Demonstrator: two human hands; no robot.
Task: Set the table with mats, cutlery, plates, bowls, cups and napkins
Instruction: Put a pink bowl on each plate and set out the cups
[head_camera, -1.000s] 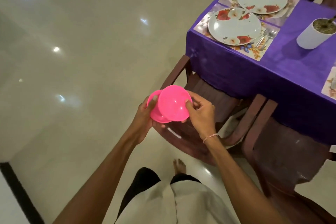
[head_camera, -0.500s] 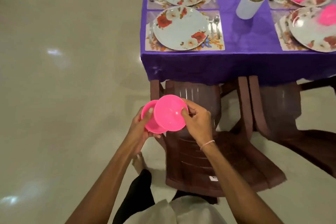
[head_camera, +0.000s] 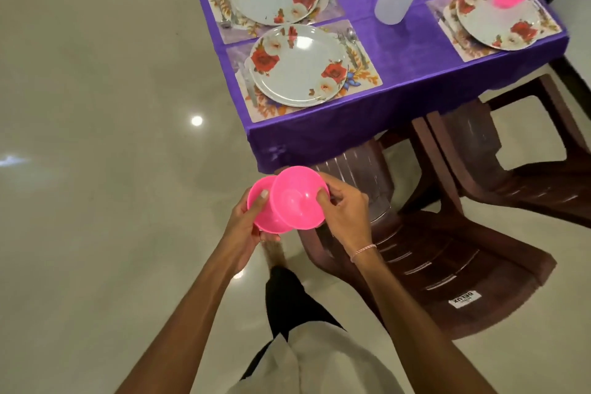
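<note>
Two-handed, fingers (head_camera: 263,199) pinching both bowls (head_camera: 299,201) by the rims, part them and centre one on each bare plate (head_camera: 299,64) on the worktop (head_camera: 388,73).

Wears a thin pink bracelet (head_camera: 363,250) at the wrist of the right hand (head_camera: 347,213), a loose off-white tunic (head_camera: 319,368) and black trousers (head_camera: 287,304); shows one bare foot (head_camera: 274,253) and uncovered forearms.
</note>
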